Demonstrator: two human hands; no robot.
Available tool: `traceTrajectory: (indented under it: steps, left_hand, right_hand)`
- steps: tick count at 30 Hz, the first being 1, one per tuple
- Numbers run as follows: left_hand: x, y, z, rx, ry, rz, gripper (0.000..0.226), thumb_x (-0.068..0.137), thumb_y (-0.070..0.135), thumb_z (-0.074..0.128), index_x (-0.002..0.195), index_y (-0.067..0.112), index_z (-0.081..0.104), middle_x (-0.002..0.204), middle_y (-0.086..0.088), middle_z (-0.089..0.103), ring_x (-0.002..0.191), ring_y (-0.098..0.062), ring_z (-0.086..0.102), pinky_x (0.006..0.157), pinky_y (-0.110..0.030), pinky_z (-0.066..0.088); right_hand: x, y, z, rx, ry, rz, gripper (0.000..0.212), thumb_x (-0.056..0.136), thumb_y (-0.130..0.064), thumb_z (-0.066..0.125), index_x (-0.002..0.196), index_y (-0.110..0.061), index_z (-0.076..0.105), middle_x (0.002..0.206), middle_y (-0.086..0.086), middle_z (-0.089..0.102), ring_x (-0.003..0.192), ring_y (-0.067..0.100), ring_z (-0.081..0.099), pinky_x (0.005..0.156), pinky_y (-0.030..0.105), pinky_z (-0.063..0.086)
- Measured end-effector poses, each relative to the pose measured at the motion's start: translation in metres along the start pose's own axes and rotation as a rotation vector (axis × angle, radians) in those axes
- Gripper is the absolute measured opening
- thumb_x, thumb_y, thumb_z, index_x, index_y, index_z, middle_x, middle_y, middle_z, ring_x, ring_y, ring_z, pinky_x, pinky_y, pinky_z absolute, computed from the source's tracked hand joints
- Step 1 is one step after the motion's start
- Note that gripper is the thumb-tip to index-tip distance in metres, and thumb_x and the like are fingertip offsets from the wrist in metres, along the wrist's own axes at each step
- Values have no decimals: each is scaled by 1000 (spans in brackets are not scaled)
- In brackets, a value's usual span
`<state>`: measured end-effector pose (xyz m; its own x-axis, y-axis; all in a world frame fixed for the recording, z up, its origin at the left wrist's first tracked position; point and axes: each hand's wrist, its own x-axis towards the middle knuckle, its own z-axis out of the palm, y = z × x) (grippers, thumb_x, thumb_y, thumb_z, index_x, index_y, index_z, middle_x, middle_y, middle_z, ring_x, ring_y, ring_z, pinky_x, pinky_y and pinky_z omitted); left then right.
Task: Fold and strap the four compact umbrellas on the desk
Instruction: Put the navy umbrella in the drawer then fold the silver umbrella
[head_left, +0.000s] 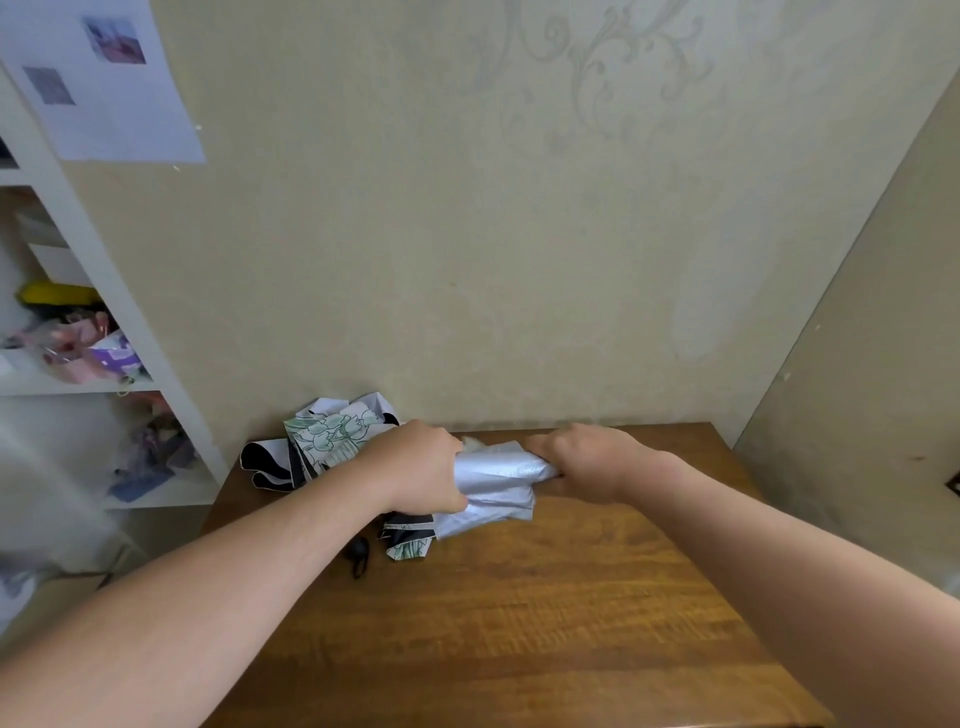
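A silver compact umbrella (498, 480) lies across the back of the wooden desk (545, 623), its fabric bunched and loose. My left hand (415, 467) grips its left part with curled fingers. My right hand (587, 457) grips its right end. Behind my left hand lies a white umbrella with green flower drawings and a black lining (322, 441), crumpled and unfolded; a corner of the same print (408, 545) shows below my left wrist. A black wrist strap (359, 556) lies on the desk near my left forearm. No other umbrellas can be made out.
A beige wall rises right behind the desk, and a second wall (857, 364) closes the right side. A white shelf unit (104, 364) with cluttered items stands at the left. The front half of the desk shows bare wood.
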<state>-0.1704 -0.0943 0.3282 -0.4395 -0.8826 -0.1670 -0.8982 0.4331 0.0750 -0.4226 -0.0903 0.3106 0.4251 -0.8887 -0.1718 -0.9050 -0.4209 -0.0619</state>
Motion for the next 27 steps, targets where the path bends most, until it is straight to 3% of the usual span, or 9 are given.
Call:
traceTrajectory:
  steps: [1,3,6,9,12,18,23,27]
  left_hand:
    - [0,1,-1,-9,-8,-3,32,71,43,69,71,19,47,68,3,50,59,-18,44,54,-29,31]
    - [2,1,-2,-19,-12,-17,28,71,39,68,73,18,49,70,1,52,59,-18,44,53,-29,32]
    - [2,2,-5,-17,-24,-30,24,73,36,68,78,19,53,75,1,58,61,-18,52,52,-28,35]
    - [5,9,-6,0,-36,-6,22,74,38,69,79,22,54,78,2,59,65,-15,56,52,-32,41]
    - [6,9,-5,-82,-70,-40,28,72,40,72,78,21,53,74,3,58,60,-16,51,53,-28,36]
    - [3,-4,1,-240,-168,-30,37,69,38,76,74,23,43,69,3,45,57,-17,40,54,-31,29]
    - [5,-3,8,-53,8,112,25,76,33,63,73,25,40,69,7,48,64,-19,44,55,-33,32]
    - [7,-4,7,221,230,94,17,86,39,62,97,29,53,96,6,63,86,-24,61,60,-31,38]
  right_hand:
    - [-2,-2,-4,28,-52,8,29,87,-38,70,109,-26,54,106,-2,64,102,26,63,83,43,54]
    - [-7,-9,-15,119,-125,41,55,78,-36,67,129,-30,50,119,0,57,115,25,53,97,43,49]
    - [-5,-27,-25,242,22,32,79,70,-48,58,146,-33,45,126,2,53,118,26,47,102,42,45]
    - [8,-43,-10,122,179,-49,68,77,-64,57,137,-32,56,118,1,60,108,29,59,85,38,50]
    - [13,-38,12,-87,310,-147,54,88,-68,63,121,-26,60,107,1,68,93,32,68,64,33,39]
    - [-1,-13,5,-133,202,-70,39,93,-62,61,104,-26,53,98,0,69,91,31,66,63,35,41]
    - [-1,-21,0,-85,163,35,21,86,-43,64,85,-27,50,88,-1,69,82,30,61,63,33,44]
    - [1,-22,-2,190,24,129,20,80,-35,67,72,-23,52,71,-7,59,74,23,57,58,31,41]
